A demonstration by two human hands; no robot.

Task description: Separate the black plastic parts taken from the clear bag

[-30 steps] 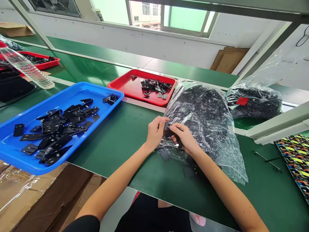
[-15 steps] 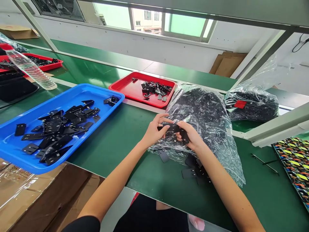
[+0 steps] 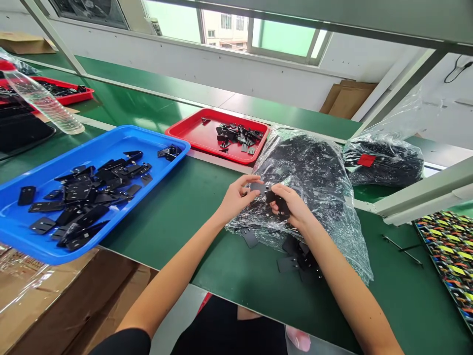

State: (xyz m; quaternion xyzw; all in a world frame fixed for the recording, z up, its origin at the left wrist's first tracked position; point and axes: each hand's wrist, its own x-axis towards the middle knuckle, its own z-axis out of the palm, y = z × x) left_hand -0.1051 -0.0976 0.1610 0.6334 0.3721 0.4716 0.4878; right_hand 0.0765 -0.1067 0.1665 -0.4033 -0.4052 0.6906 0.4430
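A long green work table [image 3: 192, 207] runs under a window, with a second green surface behind it. Over its near edge, both bare hands meet in front of a clear plastic bag stuffed with black flat parts [image 3: 314, 187]. The left hand [image 3: 236, 199] pinches one end of a small black flat plastic piece [image 3: 266, 193] between thumb and fingertips; the right hand [image 3: 291, 207] is closed around the other end, which seems to be a darker part, though its shape is hard to make out. The piece is held just above the bag's near side. A few loose black plates [image 3: 291, 261] lie on the table beside the right forearm. To the left, a blue plastic tray [image 3: 155, 143] overhanging the table edge holds a heap of black plates. Behind, a red plastic tray [image 3: 188, 130] holds a smaller cluster of black parts. Farther right sits another clear bag of black parts [image 3: 384, 160] with a red label.
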